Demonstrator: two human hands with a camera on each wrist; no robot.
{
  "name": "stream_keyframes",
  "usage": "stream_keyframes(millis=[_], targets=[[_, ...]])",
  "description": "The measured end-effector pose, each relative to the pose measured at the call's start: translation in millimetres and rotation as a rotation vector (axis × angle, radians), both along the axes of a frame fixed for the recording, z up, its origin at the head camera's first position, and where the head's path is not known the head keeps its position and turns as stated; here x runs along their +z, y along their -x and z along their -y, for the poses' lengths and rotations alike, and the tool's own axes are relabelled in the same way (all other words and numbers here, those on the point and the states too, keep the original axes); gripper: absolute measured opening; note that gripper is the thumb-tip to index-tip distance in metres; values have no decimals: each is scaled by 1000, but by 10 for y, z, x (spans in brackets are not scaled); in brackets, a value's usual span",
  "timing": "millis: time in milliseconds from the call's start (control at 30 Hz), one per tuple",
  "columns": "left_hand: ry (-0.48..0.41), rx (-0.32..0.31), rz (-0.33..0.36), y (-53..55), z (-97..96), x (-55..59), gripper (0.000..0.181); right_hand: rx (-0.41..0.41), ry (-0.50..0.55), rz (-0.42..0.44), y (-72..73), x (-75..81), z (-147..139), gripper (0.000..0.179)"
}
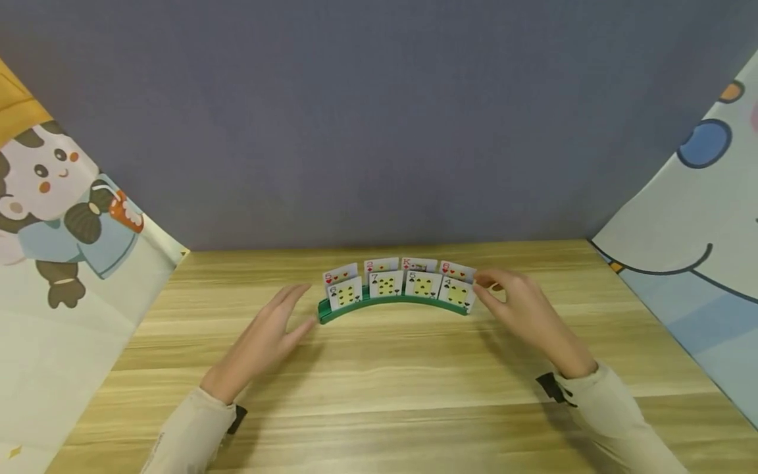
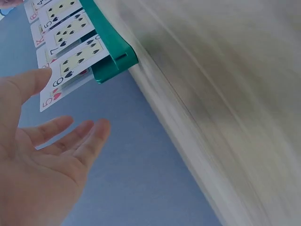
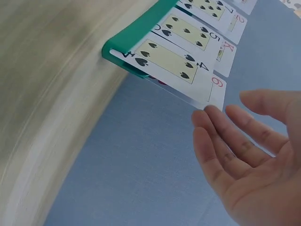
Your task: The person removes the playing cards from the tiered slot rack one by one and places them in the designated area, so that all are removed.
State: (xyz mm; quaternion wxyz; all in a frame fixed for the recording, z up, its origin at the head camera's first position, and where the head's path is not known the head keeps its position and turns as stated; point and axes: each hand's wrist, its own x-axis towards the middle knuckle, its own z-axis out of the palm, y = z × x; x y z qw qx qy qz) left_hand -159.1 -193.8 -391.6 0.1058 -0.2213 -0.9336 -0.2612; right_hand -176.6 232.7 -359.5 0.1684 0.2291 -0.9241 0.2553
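A curved green card holder stands on the table with playing cards upright in two rows. The front row shows the six of spades, seven of spades, five of spades and four of spades. Behind them are the five of hearts, a red two, a red king and the six of hearts. My left hand is beside the holder's left end, fingers loosely extended, holding nothing. At the right end, my right hand has relaxed fingers, fingertips right at the outer cards' edge.
The wood-grain table runs back to a grey-blue wall. Panels with cartoon prints, the left panel and the right panel, flank it. Both forearms reach in from the front edge in light sleeves.
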Motion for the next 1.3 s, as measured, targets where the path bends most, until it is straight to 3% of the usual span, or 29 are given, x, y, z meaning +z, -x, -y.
stream_keyframes(millis=[200, 400, 467, 700, 1000, 1300], targets=[[-87, -34, 153, 198, -85, -66, 68, -10, -18, -5, 50, -91, 18, 17], [-277, -98, 356, 325, -144, -156, 68, -8, 17, 34, 76, -189, -15, 10], [-322, -106, 391, 351, -153, -183, 61, -2, 42, 43, 98, -221, -28, 7], [-357, -95, 381, 407, -147, -295, 38, -19, 127, 127, 174, -313, -52, 7], [-435, -79, 343, 443, -114, -445, 35, -24, 181, 179, 214, -414, -91, 10], [-468, -64, 362, 433, -93, -457, 32, -9, 174, 171, 207, -411, -96, 4]])
